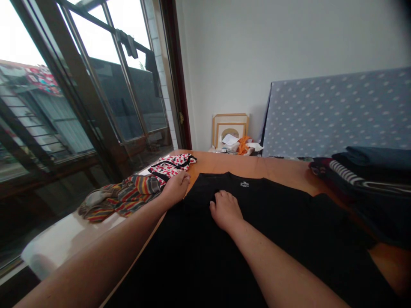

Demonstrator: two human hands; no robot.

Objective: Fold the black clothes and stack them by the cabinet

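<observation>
A black T-shirt [276, 226] lies spread on the wooden table, its neckline at the far side and a small pale print inside the collar. My left hand [176, 188] is closed at the shirt's left edge, fingers curled on the dark cloth; the fingertips are partly hidden. Over the upper chest of the shirt, my right hand [227, 209] presses down with bent fingers, and a small fold of black fabric shows between thumb and forefinger.
On the left, a striped garment [128, 194] and a red-and-white patterned garment [171, 166] lie on a white surface [73, 239]. Folded clothes [369, 175] are stacked at the right of the wooden table [221, 163]. Behind stand picture frames [230, 117] and a dotted blue cloth [337, 113].
</observation>
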